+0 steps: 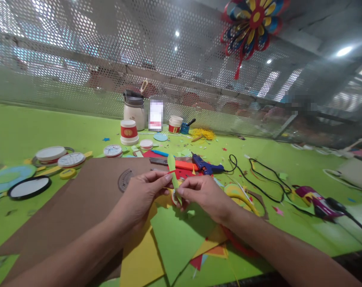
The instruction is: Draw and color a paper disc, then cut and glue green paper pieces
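Between my two hands is a narrow light green paper strip (172, 164), standing roughly upright above the table. My left hand (148, 188) is closed, pinching the strip near its middle, where a thin red sliver shows at the fingertips. Its lower end is pinched by my right hand (203, 195). A small round piece with a pale rim is partly visible by the right fingertips, mostly hidden. Below the hands lie a green paper sheet (181, 247) and a yellow paper sheet (142, 259), overlapping brown cardboard (88, 203).
Beyond my hands lie a blue glue gun (207, 165) and a red-handled cutter (185, 165). Yellow scissors (240, 194) rest at right, near black cables and a purple power strip (320, 203). White-and-red tubs (129, 132), lids and a jug (134, 113) stand behind.
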The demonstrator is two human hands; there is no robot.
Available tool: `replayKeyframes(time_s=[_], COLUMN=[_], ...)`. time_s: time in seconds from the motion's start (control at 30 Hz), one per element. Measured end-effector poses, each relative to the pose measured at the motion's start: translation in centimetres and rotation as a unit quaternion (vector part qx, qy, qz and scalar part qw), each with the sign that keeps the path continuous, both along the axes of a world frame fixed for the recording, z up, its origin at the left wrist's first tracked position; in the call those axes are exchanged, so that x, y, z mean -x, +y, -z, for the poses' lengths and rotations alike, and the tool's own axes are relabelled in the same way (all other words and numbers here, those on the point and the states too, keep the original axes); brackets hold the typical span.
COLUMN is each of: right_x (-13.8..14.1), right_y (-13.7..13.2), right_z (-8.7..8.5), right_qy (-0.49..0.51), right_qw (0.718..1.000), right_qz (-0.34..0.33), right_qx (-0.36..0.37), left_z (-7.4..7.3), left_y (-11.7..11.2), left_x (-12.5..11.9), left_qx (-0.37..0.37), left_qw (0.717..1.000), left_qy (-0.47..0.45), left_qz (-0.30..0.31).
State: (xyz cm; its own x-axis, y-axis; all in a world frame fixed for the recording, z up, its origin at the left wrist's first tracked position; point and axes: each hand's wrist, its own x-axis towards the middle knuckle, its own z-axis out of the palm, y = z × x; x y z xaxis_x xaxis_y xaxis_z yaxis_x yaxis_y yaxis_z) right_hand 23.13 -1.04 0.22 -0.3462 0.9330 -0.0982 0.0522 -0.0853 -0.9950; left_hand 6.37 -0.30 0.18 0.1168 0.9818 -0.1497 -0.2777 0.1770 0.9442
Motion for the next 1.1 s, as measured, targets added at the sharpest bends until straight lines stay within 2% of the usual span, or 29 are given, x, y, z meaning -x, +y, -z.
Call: replayKeyframes(time_s=[0.13, 0.23, 0.43, 0.63, 1.1], right_x=[-0.24, -0.19, -0.02, 0.12, 0.56], right_y=[0.14, 0.38, 0.48, 0.2, 0.25], right_z=[-0.52, -0.43, 0.28, 0.02, 0.14], right_qy=[-0.067, -0.071, -0.046, -0.023, -0.036], right_qw=[0.996, 0.995, 0.996, 0.994, 0.997], right_qz=[0.01, 0.027, 0.043, 0.072, 0.054], right_qx=[-0.051, -0.068, -0.055, -0.074, -0.044], left_z=[0.26, 0.31, 0.01, -0.06, 0.45], left_y=[0.19, 0.17, 0.02, -0.11, -0.13], left_x=[0.15, 0.15, -0.01, -0.14, -0.11], left_qx=[-0.017, -0.019, -0.006, 0.025, -0.008], left_qw=[1.0, 1.0, 1.0, 0.999, 1.0], left_qy=[0.016, 0.021, -0.004, -0.032, 0.006], left_qz=[-0.004, -0.001, 0.006, -0.007, 0.019])
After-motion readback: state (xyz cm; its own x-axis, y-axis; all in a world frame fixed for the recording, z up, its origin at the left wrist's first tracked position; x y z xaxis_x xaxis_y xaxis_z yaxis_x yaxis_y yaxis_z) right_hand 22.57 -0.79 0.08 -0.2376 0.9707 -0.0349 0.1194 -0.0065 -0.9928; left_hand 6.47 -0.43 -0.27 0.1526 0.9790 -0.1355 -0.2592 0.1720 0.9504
